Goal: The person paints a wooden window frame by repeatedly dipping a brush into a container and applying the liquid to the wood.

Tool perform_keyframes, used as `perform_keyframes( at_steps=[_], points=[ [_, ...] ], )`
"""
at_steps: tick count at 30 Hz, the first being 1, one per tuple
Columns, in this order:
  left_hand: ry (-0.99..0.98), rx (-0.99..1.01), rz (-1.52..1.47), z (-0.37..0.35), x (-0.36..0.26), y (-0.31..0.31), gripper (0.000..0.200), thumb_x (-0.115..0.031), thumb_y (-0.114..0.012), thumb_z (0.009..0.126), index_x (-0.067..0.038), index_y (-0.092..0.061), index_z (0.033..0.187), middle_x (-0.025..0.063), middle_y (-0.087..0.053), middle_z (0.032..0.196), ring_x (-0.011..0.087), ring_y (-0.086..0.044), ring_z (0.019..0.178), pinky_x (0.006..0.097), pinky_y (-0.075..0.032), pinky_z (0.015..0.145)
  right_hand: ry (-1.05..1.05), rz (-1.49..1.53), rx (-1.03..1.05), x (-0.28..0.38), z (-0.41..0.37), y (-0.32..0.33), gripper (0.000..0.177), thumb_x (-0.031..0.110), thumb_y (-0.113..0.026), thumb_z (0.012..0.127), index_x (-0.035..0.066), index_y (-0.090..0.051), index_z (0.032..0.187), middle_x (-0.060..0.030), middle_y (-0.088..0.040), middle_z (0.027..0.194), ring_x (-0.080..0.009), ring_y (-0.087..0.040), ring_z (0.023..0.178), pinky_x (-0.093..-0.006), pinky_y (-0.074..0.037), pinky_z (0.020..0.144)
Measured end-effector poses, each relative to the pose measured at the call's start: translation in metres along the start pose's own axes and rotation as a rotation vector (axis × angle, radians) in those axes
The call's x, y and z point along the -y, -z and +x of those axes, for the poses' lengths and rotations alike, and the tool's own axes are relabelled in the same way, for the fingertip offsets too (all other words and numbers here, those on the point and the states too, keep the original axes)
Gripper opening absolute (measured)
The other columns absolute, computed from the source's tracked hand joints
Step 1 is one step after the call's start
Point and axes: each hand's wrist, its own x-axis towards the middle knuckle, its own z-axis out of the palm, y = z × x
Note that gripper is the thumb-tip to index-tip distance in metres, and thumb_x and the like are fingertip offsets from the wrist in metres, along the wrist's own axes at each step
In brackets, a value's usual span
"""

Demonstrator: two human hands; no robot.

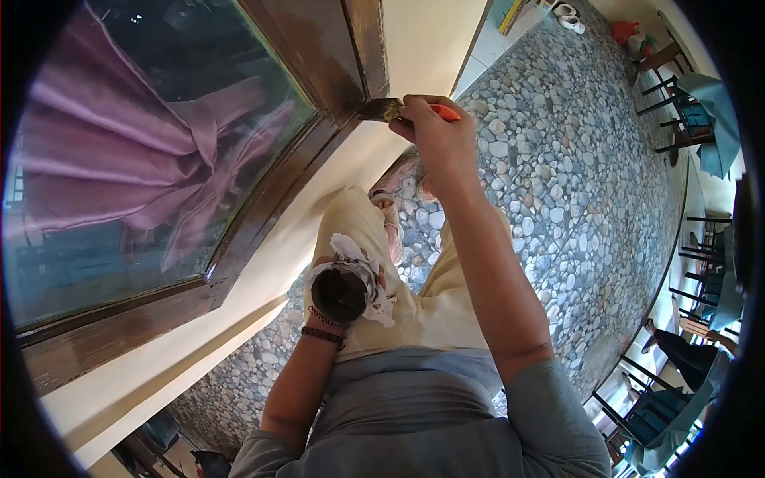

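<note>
Right hand (434,131), its arm stretched well forward, is clamped on a paintbrush (382,110) whose bristles meet a corner of the brown window frame (275,175); the fingers cover much of the handle, leaving an orange end showing. On the bent left arm, the left hand (382,277) is wrapped around a can (339,293) above the thigh, mostly hidden by it and its crumpled white wrapping (384,309). The can's dark inside is hard to make out, and the round view cuts off the frame.
</note>
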Motion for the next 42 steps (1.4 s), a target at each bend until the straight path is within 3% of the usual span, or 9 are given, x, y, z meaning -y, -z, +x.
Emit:
perform_keyframes(
  at_steps=[5,11,20,30,32,33,36,39,42],
  points=[
    [-0.012,0.152,0.1,0.003,-0.001,0.001,0.052,-0.052,-0.046,0.083,-0.006,-0.053,0.106,0.0232,-0.054,0.096,0.0348,-0.055,0.091,0.0453,-0.049,0.077,0.016,-0.082,0.01,-0.006,0.008,-0.003,0.026,0.016,-0.056,0.074,-0.006,-0.063,0.086,-0.0108,-0.064,0.067,-0.0153,-0.061,0.062,-0.0272,-0.048,0.061],
    [-0.031,0.065,0.043,0.001,0.003,-0.012,0.052,-0.052,-0.043,0.084,-0.005,-0.052,0.103,0.0253,-0.053,0.092,0.0362,-0.056,0.088,0.0454,-0.053,0.062,0.032,-0.025,0.019,-0.01,0.002,-0.009,0.028,0.017,-0.056,0.073,-0.006,-0.062,0.087,-0.0109,-0.063,0.066,-0.0152,-0.059,0.061,-0.027,-0.046,0.061],
    [-0.071,0.124,0.223,0.005,0.001,-0.011,0.05,-0.05,-0.042,0.083,-0.004,-0.052,0.099,0.0249,-0.053,0.087,0.0353,-0.057,0.078,0.0447,-0.051,0.063,0.026,0.042,0.036,-0.007,-0.003,-0.009,0.029,0.017,-0.056,0.073,-0.006,-0.061,0.088,-0.0106,-0.063,0.069,-0.013,-0.057,0.063,-0.0249,-0.045,0.061],
    [-0.048,0.069,0.159,0.007,0.001,-0.013,0.052,-0.052,-0.042,0.083,-0.003,-0.051,0.1,0.025,-0.053,0.086,0.0378,-0.056,0.074,0.0445,-0.049,0.06,0.054,0.133,0.038,0.01,-0.013,-0.012,0.026,0.014,-0.056,0.075,-0.006,-0.061,0.091,-0.0112,-0.064,0.074,-0.0124,-0.058,0.068,-0.0233,-0.045,0.064],
    [-0.059,-0.029,0.08,0.004,0.005,-0.023,0.053,-0.052,-0.042,0.082,-0.003,-0.051,0.1,0.025,-0.053,0.085,0.0379,-0.055,0.074,0.0448,-0.049,0.06,-0.018,0.149,0.1,0.017,-0.016,-0.01,0.028,0.008,-0.057,0.08,-0.011,-0.055,0.1,-0.0154,-0.06,0.091,-0.0212,-0.063,0.084,-0.0253,-0.05,0.079],
    [-0.068,-0.129,-0.004,0.003,0.007,-0.028,0.053,-0.053,-0.042,0.082,-0.003,-0.05,0.1,0.0249,-0.053,0.084,0.038,-0.055,0.074,0.0451,-0.049,0.06,-0.013,0.156,0.101,0.018,-0.017,-0.01,0.028,0.008,-0.057,0.08,-0.011,-0.055,0.1,-0.0154,-0.06,0.091,-0.0212,-0.063,0.084,-0.0253,-0.05,0.079],
    [-0.079,0.066,0.156,0.007,0.005,-0.02,0.054,-0.053,-0.043,0.082,-0.003,-0.05,0.1,0.0249,-0.052,0.083,0.0381,-0.054,0.073,0.0451,-0.048,0.059,0.015,0.165,0.108,0.022,-0.02,-0.01,0.027,0.007,-0.057,0.081,-0.011,-0.054,0.101,-0.0155,-0.06,0.091,-0.0209,-0.063,0.086,-0.0254,-0.05,0.08],
    [-0.079,0.052,0.208,0.008,0.002,-0.017,0.053,-0.052,-0.043,0.081,-0.003,-0.051,0.099,0.0254,-0.052,0.082,0.0382,-0.054,0.07,0.0441,-0.048,0.056,0.009,0.157,0.12,0.025,-0.022,-0.01,0.027,0.006,-0.056,0.081,-0.01,-0.054,0.102,-0.0155,-0.06,0.092,-0.0207,-0.063,0.086,-0.0256,-0.05,0.08],
    [-0.077,0.001,0.129,0.007,0.006,-0.02,0.053,-0.052,-0.042,0.082,-0.003,-0.052,0.099,0.0254,-0.052,0.081,0.0385,-0.054,0.067,0.0429,-0.048,0.054,0.021,0.186,0.069,0.026,-0.025,-0.012,0.022,0.01,-0.061,0.078,-0.005,-0.06,0.094,-0.0024,-0.057,0.073,-0.0054,-0.048,0.065,-0.0189,-0.04,0.06]
  ],
)
